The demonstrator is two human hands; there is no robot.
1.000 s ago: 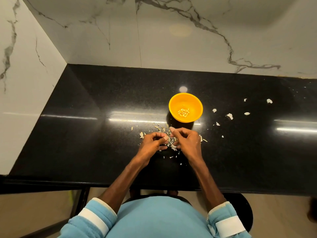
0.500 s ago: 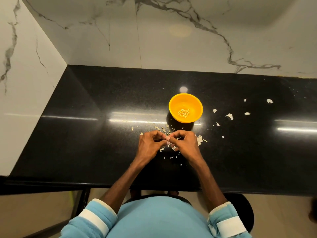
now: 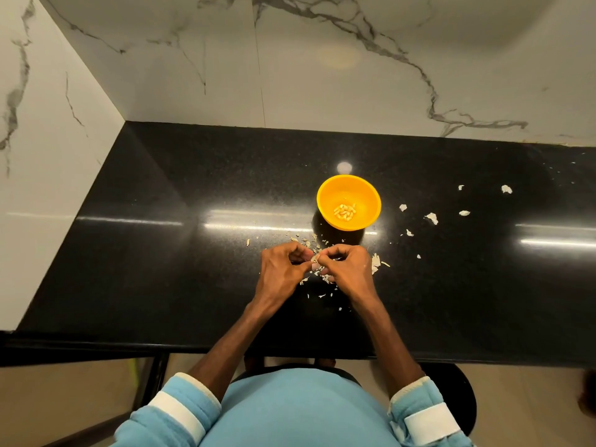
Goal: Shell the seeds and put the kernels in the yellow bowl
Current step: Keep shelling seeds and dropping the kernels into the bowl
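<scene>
Two hands [image 3: 317, 269] pinching one seed [image 3: 315, 258], one yellow bowl [image 3: 348, 201]

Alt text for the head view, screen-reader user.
Seen from above, a person's left hand and right hand pinch a small pale seed over a glossy black stone countertop. Just beyond stands a round yellow plastic bowl holding a few pale kernels; pale shell scraps lie scattered around the hands and right of the bowl.

Black countertop [image 3: 193, 285] carries yellow bowl [image 3: 371, 201] and shell scraps [image 3: 431, 217].
</scene>
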